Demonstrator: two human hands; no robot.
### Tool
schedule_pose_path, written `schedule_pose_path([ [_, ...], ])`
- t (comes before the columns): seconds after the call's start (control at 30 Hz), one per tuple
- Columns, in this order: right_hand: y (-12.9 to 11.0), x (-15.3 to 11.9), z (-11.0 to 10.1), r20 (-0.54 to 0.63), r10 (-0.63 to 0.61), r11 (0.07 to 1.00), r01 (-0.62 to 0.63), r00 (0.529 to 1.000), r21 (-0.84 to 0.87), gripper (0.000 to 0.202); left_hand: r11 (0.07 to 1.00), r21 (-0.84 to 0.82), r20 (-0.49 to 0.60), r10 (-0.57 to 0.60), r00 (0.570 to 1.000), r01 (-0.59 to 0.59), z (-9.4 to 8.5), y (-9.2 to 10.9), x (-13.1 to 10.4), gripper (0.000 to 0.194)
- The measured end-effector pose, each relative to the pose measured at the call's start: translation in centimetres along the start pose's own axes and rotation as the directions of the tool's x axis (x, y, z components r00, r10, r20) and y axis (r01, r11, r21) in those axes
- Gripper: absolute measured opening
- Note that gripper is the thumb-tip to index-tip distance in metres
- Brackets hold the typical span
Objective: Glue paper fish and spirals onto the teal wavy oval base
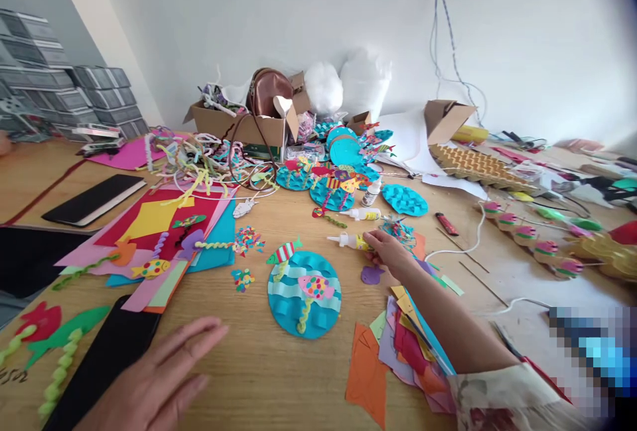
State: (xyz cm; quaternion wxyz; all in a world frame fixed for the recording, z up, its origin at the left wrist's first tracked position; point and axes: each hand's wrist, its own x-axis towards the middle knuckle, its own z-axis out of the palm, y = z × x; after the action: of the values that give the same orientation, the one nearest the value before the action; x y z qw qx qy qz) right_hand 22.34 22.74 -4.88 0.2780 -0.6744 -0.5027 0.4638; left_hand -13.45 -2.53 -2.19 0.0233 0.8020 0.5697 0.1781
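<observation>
Centrally, the right hand [387, 253] grasps a glue bottle [348, 241] beside the blue paper disc [304, 294]. Left hand [159, 378] rests flat, released, on the worktop [279, 378].

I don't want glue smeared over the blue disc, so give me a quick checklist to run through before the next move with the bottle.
1. Right hand on the glue bottle: ok, fingers at its rear end.
2. Bottle lifted: not ok, it lies on its side on the table.
3. Nozzle clear of the blue disc: ok, it points left, beyond the disc.
4. Cap on or off: cannot tell.
5. Left hand steadying the disc: not ok, it rests flat on the table, apart from it.
</observation>
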Motion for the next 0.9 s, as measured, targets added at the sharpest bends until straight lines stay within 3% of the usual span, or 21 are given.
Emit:
schedule_pose_path([
  [0.13,0.3,0.5,-0.2,-0.057,-0.071,0.961,0.053,0.996,-0.273,0.024,0.967,0.036,-0.13,-0.245,0.961,0.252,-3.7,-2.7,0.1,0.04],
  [0.23,0.3,0.8,-0.5,-0.061,-0.21,0.867,0.158,0.976,-0.472,0.031,0.929,0.057,-0.173,-0.352,0.92,0.366,-6.5,-5.5,-0.1,0.038],
  [0.27,0.3,0.9,-0.6,-0.053,-0.249,0.839,0.188,0.967,-0.511,0.033,0.919,0.075,-0.236,-0.36,0.903,0.386,-7.2,-6.4,-0.2,0.037],
  [0.37,0.2,0.8,-0.9,-0.024,-0.299,0.797,0.236,0.954,-0.556,0.039,0.851,0.121,-0.226,-0.477,0.849,0.51,-8.4,-8.1,-0.7,0.039],
  [0.5,0.3,0.7,-1.2,-0.028,-0.321,0.777,0.247,0.947,-0.579,0.043,0.79,0.125,-0.133,-0.587,0.799,0.601,-8.3,-8.6,-0.7,0.039],
  [0.7,1.0,1.4,-1.9,-0.042,-0.359,0.739,0.256,0.932,-0.623,0.047,0.878,0.08,-0.007,-0.473,0.881,0.472,-6.1,-9.3,1.8,0.041],
  [0.77,0.9,1.3,-2.3,-0.102,-0.409,0.719,0.251,0.907,-0.648,0.048,0.883,0.087,0.023,-0.465,0.885,0.461,-5.5,-9.6,3.6,0.044],
  [0.9,-0.5,-0.3,-3.0,-0.218,-0.541,0.708,0.299,0.813,-0.64,0.047,0.875,0.106,0.151,-0.484,0.862,0.473,-4.8,-10.1,7.9,0.04],
])
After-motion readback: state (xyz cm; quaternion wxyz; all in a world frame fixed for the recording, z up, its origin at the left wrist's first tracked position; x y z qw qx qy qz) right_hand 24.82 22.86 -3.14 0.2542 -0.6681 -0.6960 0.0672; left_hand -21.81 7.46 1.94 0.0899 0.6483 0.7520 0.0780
